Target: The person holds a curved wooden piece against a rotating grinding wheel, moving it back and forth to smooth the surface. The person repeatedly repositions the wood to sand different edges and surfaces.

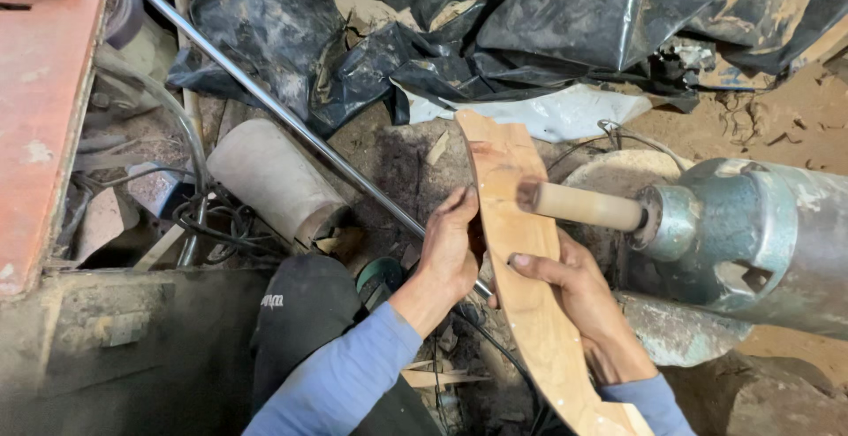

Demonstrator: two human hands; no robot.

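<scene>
- Black plastic sheet [548,21] crumples across the upper frame, cut off by the top edge.
- Grey-green motor [760,242] runs off the right edge; its tan drum [583,204] touches the curved wooden board [521,250] at centre.
- Board's lower end leaves the frame bottom.
- Left hand [450,250] clamps the board's left edge; right hand [570,281] clamps its right, fingertips hidden behind.

- One curved wooden piece [530,303], running from centre to the near edge.
- Two hands: left hand [452,246] and right hand [574,281], both on it.
- One sanding spindle [579,205] on one grey-green motor housing [760,242], right.
- One long metal rod [265,100], left of centre.
- One dusty cylinder [269,180], left.
- One red worktop [40,109], far left.
</scene>
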